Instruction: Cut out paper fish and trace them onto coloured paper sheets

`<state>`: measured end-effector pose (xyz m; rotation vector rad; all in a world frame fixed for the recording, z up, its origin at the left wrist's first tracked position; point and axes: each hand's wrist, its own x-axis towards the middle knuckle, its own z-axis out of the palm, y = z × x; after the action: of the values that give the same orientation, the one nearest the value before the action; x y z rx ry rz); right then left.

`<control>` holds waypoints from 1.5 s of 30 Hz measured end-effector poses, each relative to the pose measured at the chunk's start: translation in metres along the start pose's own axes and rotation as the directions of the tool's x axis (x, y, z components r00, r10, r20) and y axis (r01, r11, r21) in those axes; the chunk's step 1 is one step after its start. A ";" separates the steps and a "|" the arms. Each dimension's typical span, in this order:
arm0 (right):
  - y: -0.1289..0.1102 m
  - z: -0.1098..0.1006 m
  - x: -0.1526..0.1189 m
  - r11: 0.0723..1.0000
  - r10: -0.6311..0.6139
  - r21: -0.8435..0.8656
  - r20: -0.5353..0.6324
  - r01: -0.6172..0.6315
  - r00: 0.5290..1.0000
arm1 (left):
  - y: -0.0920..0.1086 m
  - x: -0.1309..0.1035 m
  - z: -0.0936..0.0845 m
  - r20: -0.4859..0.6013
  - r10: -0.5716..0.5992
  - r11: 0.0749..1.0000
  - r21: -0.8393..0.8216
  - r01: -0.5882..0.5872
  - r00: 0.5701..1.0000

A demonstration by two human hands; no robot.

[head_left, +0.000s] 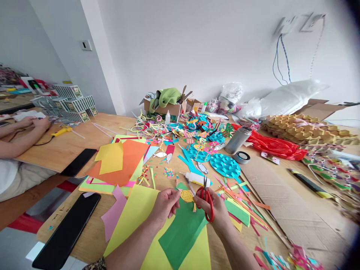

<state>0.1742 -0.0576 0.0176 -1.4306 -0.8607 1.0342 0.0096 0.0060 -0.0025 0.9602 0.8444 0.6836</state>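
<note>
My right hand (216, 212) holds red-handled scissors (208, 210), their dark blades pointing up and away from me. My left hand (165, 206) is closed, thumb and fingers pressed together; what is in the pinch, if anything, is too small to make out. Between the hands lies a yellow paper fish with dots (186, 195), partly over a green paper piece (182, 232). Under the green piece is a large yellow sheet (135, 213). Just beyond the hands are a white glue bottle (197, 179) and a pen (190, 186).
Stacked coloured paper (132, 157) and two dark phones (67, 232) lie left. Turquoise egg-tray pieces (225, 165), a metal flask (238, 139), tape (242, 157), cardboard (281, 195) and a cutter knife (309, 183) are right. Another person's hands (39, 122) are far left, near a yellow glue gun (62, 131).
</note>
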 end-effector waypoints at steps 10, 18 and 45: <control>-0.011 -0.003 0.010 0.993 -0.045 -0.116 -0.091 0.034 0.995 | 0.000 0.001 -0.001 -0.002 0.009 0.999 0.047 -0.009 1.000; -0.019 -0.064 0.079 0.953 -0.067 -0.295 -0.416 -0.064 0.907 | -0.001 0.002 -0.004 0.007 0.010 0.999 0.049 -0.010 1.000; -0.016 -0.071 0.010 0.831 -0.319 -0.554 -0.396 0.054 0.861 | 0.003 0.005 -0.008 -0.084 0.060 0.997 0.054 -0.055 0.995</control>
<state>0.2454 -0.0714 0.0320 -1.9062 -0.9320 0.2490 0.0047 0.0146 -0.0035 1.0107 0.9167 0.7600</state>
